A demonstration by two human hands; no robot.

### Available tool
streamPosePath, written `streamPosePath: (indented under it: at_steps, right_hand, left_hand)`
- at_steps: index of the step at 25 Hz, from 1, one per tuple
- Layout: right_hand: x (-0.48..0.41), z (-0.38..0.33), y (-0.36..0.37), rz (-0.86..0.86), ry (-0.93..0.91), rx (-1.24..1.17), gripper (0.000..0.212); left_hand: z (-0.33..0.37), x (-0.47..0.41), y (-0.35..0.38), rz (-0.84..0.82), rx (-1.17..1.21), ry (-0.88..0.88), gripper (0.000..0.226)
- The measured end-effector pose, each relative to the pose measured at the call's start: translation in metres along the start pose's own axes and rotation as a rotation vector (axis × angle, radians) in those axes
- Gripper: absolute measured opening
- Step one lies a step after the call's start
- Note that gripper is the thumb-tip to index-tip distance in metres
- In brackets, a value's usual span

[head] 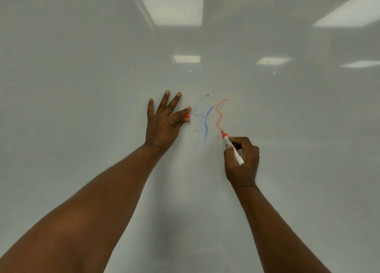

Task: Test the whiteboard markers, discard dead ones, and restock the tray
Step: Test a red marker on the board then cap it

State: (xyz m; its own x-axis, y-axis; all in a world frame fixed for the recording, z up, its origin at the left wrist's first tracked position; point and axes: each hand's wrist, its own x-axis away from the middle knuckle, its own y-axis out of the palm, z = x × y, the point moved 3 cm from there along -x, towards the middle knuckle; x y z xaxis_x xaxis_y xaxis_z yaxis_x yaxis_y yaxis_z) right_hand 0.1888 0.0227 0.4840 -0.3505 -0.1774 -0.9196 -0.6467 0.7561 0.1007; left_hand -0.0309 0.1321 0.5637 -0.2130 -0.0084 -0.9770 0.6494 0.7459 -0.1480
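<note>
At centre frame, a person's right hand (243, 159) grips a red marker (233, 148), fingers curled round its white barrel. The tip touches the whiteboard (82, 67) at the foot of a red squiggle (219, 114). Just left of it run blue squiggles (205, 124). The left hand (162, 124) fans three fingers against the board while thumb and forefinger pinch the red cap (187, 115). The board fills the frame to every edge (ceiling lights (171, 7) reflect along the top). The barrel's print is too small to read.
</note>
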Motion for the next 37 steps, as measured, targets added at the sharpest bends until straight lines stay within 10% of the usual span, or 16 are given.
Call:
streamPosePath:
  at_steps: [7,16,37]
  right_hand:
    - [0.082,0.019,-0.005,-0.268,-0.028,0.044,0.011]
    - [0.048,-0.007,-0.002,-0.088,-0.042,0.024,0.026]
    - [0.087,0.011,0.034,-0.378,-0.107,0.173,0.018]
  left_hand:
    - [0.008,0.000,-0.004,-0.013,0.033,-0.083,0.024]
    - [0.020,0.046,-0.017,-0.012,0.028,-0.100,0.021]
    - [0.042,0.126,-0.038,-0.364,-0.034,0.085,0.017]
